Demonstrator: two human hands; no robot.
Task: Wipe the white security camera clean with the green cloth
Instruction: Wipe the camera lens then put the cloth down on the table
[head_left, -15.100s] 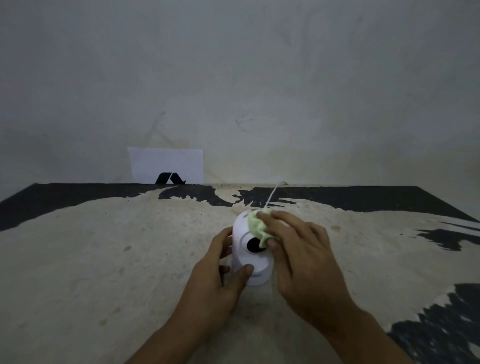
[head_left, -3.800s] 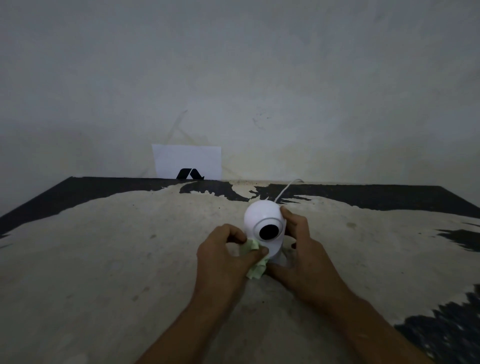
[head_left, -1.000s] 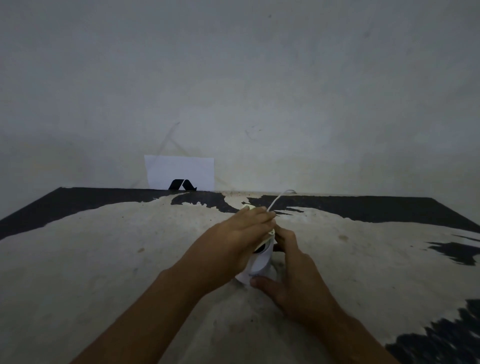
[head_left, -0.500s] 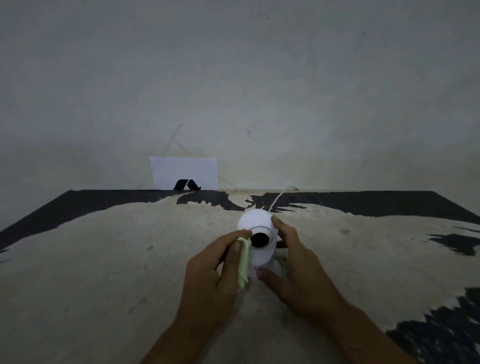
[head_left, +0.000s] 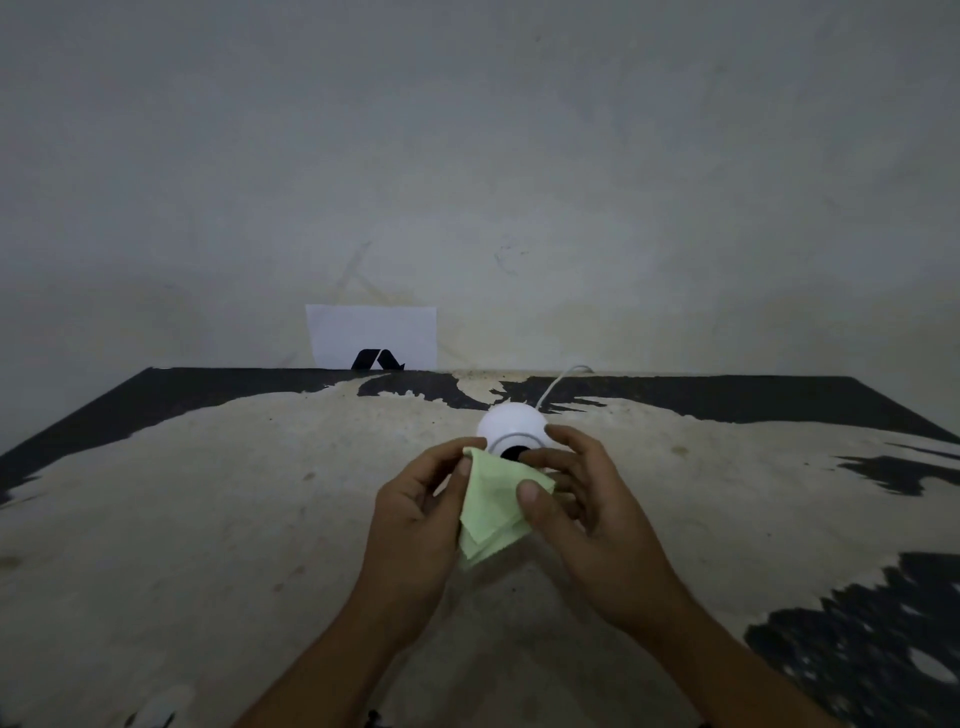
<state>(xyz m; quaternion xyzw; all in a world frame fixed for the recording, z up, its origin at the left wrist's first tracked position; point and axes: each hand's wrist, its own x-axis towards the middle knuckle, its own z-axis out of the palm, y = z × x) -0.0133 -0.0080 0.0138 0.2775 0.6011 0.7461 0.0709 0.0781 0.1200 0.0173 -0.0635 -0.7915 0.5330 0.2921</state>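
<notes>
Cloth work hangs between wipes: the green cloth (head_left: 491, 506) is held spread in front of the white security camera (head_left: 511, 427) on the bench (head_left: 208, 493), left hand (head_left: 415, 519) fingers pinching its top corner, right hand (head_left: 587, 514) thumb and fingers pinching the other edge. It is probably being refolded, though dim light hides the creases. A clean face turned outward and one hand steadying the base would do best.

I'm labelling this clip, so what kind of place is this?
Probably a plain indoor work spot: a worn table with black paint peeling off, pushed against a bare, scuffed wall, with a white paper sheet bearing a black mark propped at the back.
</notes>
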